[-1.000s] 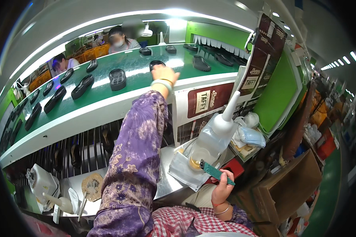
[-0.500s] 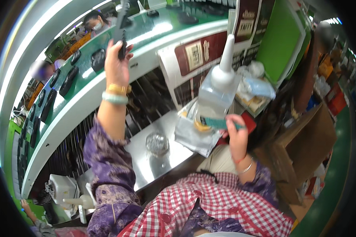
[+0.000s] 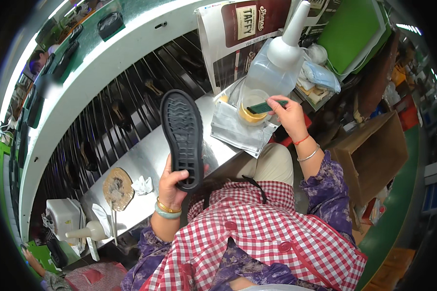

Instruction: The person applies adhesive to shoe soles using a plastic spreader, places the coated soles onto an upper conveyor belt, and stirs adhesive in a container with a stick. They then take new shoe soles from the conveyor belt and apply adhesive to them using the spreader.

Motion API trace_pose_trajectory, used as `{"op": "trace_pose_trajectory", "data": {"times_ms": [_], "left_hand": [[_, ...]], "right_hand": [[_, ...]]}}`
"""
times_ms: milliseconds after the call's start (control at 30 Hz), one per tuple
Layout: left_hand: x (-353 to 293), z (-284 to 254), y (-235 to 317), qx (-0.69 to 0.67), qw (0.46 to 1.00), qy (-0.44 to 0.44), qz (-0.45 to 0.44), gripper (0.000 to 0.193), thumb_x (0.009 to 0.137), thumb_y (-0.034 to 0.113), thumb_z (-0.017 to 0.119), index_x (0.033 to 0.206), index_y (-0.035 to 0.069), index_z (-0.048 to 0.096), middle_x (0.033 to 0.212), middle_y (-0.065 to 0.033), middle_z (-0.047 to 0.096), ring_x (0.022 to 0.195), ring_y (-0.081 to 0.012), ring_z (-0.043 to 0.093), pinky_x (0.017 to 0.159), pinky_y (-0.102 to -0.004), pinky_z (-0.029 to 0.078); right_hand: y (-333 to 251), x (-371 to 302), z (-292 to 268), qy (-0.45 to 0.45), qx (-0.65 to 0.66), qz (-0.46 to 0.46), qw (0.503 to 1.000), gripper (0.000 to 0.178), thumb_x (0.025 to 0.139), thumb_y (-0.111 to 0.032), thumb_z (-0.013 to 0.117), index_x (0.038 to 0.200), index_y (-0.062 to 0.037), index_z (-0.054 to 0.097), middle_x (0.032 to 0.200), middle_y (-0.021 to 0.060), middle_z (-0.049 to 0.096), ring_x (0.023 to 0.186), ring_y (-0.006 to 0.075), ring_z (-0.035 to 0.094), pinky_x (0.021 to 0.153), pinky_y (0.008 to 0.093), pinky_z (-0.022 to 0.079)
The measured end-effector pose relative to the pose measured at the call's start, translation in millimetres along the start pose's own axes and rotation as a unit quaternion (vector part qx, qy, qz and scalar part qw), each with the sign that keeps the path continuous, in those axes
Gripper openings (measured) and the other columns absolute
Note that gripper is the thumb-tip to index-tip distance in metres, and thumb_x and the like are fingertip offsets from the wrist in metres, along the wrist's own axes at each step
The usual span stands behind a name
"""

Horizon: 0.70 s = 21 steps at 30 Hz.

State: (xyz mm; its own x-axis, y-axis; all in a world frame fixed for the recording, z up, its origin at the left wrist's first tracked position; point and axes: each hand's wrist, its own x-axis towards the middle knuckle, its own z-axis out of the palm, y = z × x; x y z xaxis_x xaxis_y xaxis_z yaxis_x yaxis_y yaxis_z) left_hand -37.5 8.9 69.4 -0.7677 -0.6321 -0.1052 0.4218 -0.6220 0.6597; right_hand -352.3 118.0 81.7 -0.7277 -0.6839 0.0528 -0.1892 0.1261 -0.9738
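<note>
My left hand (image 3: 171, 188) is closed around the heel end of a black shoe sole (image 3: 182, 128). The sole is held upright, its ribbed and gridded face showing. In my right hand (image 3: 290, 119), a green brush (image 3: 264, 107) is pinched between thumb and fingers. Its dark bristle end is inside a small clear cup (image 3: 255, 96) with yellowish stuff at the bottom; whether the bristles touch it I cannot tell. Under the cup lies a grey folded sheet (image 3: 235, 137). A large clear squeeze bottle (image 3: 268, 65) with a white nozzle stands right behind the cup.
A metal bench (image 3: 143, 206) carries a stained round disc (image 3: 117, 189) and crumpled white tissue (image 3: 142, 185). At left stands another nozzle bottle (image 3: 93, 231). Beyond a white rail, a green conveyor carries black soles (image 3: 110, 25). A cardboard box (image 3: 369, 155) is at right; another person's hand (image 3: 31, 260) shows lower left.
My left hand has come down from over the conveyor toward my body, bringing the black sole with it. My right hand still holds the brush at the cup. The head view has shifted.
</note>
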Motion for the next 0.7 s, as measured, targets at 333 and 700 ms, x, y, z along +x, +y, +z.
{"op": "trace_pose_trajectory", "data": {"times_ms": [333, 700], "left_hand": [[9.0, -16.6, -34.2, -0.219, 0.966, 0.004, -0.139, 0.055, 0.093, 0.024, 0.031, 0.146, 0.015, 0.019, 0.137, -0.0189, 0.041, 0.119, -0.0461, 0.046, 0.089, -0.0534, 0.049], [19.6, -27.9, -49.1, -0.186, 0.978, 0.003, -0.097, 0.056, 0.091, 0.028, 0.034, 0.145, 0.014, 0.023, 0.135, -0.0197, 0.043, 0.115, -0.0393, 0.052, 0.087, -0.0485, 0.051]], "right_hand": [[4.9, 9.4, -9.3, -0.005, 0.045, -0.004, 0.999, 0.023, 0.086, -0.019, 0.067, 0.098, 0.0002, 0.067, 0.080, 0.0023, 0.065, 0.067, 0.0080, 0.060, 0.057, 0.0192, 0.043], [52.3, -2.7, -10.3, -0.001, 0.255, 0.109, 0.961, 0.029, 0.090, -0.024, 0.061, 0.100, 0.0033, 0.063, 0.082, 0.0057, 0.065, 0.059, 0.0057, 0.057, 0.043, 0.0160, 0.033]]}}
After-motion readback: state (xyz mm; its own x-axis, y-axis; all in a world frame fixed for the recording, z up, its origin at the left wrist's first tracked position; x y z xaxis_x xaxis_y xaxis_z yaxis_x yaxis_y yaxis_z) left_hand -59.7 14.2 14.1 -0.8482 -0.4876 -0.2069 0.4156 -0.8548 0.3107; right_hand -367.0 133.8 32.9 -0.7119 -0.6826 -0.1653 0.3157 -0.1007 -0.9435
